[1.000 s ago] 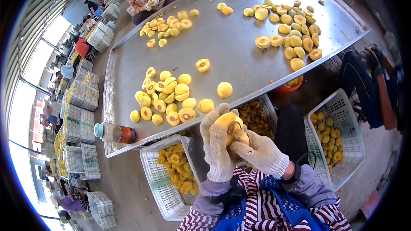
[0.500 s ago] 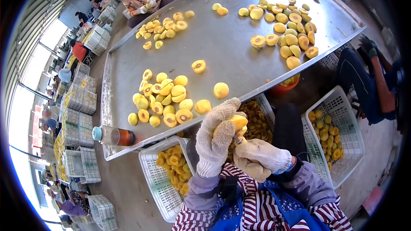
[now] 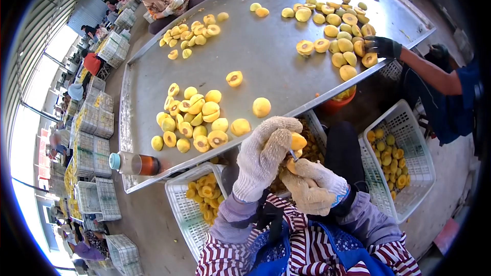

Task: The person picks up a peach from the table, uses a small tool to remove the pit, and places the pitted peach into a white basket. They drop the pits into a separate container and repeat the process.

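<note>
My left hand [image 3: 263, 157], in a knitted glove, is closed around a yellow peach half [image 3: 298, 142] just off the table's near edge. My right hand [image 3: 313, 186], gloved too, grips a small tool with a thin metal shaft [image 3: 292, 154]. The tool's shaft meets the fruit; its tip is hidden. Beyond my hands, a heap of peach halves [image 3: 202, 117] lies on the metal table [image 3: 286, 87], several with pits showing. A single peach half [image 3: 261, 107] sits closest to my left hand.
A bottle of brown drink [image 3: 139, 164] lies at the table's left corner. White crates of fruit stand left [image 3: 179, 214] and right [image 3: 427, 174] of my legs. A red bucket [image 3: 337, 105] sits under the edge. A co-worker's dark-gloved hand [image 3: 384, 47] reaches the right heap [image 3: 345, 46].
My hands have turned and moved slightly, the fruit shifting a little to the right between them. At right, the co-worker's gloved hand has reached over the table to the fruit heap.
</note>
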Action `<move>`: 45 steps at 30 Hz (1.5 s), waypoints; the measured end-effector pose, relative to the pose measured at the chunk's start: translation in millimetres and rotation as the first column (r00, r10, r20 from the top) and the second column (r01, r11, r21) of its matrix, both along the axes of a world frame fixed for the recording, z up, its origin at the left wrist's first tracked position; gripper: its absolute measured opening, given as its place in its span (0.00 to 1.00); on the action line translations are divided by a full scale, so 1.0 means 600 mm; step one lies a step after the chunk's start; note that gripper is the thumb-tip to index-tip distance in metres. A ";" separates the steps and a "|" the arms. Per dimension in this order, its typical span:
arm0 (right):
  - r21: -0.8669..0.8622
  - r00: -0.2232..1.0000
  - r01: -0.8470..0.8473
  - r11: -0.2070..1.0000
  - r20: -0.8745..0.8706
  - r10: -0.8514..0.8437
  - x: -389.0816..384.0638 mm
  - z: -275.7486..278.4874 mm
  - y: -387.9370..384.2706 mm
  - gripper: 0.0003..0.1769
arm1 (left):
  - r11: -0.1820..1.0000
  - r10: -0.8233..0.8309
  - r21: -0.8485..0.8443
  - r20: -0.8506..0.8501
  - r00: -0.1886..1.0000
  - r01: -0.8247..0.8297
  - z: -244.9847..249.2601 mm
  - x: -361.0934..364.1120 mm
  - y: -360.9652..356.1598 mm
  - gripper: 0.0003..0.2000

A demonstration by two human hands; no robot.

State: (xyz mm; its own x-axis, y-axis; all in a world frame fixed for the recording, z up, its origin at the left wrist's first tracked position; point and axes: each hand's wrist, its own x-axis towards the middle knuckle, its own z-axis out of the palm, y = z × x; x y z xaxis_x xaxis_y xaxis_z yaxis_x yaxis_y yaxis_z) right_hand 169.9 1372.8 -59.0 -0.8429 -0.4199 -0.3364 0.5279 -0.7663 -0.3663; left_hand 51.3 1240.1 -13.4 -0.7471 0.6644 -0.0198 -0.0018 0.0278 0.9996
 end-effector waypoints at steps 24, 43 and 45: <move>-0.208 0.999 -0.025 0.978 -0.025 0.020 0.007 -0.027 -0.017 0.21 | 0.910 0.077 0.374 0.267 0.961 -0.176 -0.031 0.045 0.018 0.28; 0.038 0.993 -0.059 0.998 -0.102 0.063 -0.003 -0.013 0.004 0.28 | 0.727 0.533 0.196 0.443 0.721 -0.658 -0.114 0.005 -0.076 0.29; 0.194 0.998 0.020 0.981 -0.056 -0.009 -0.007 -0.025 0.013 0.27 | 0.670 0.728 0.041 0.158 0.667 -0.741 -0.172 -0.034 -0.197 0.25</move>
State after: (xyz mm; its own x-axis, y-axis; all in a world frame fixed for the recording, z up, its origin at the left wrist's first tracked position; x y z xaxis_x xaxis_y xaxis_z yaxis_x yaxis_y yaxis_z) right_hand 165.8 1380.3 -73.7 -0.8677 -0.3387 -0.3640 0.4925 -0.6851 -0.5367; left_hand 30.6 1122.2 -116.7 -0.9893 -0.0954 -0.1108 -0.0982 -0.1273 0.9870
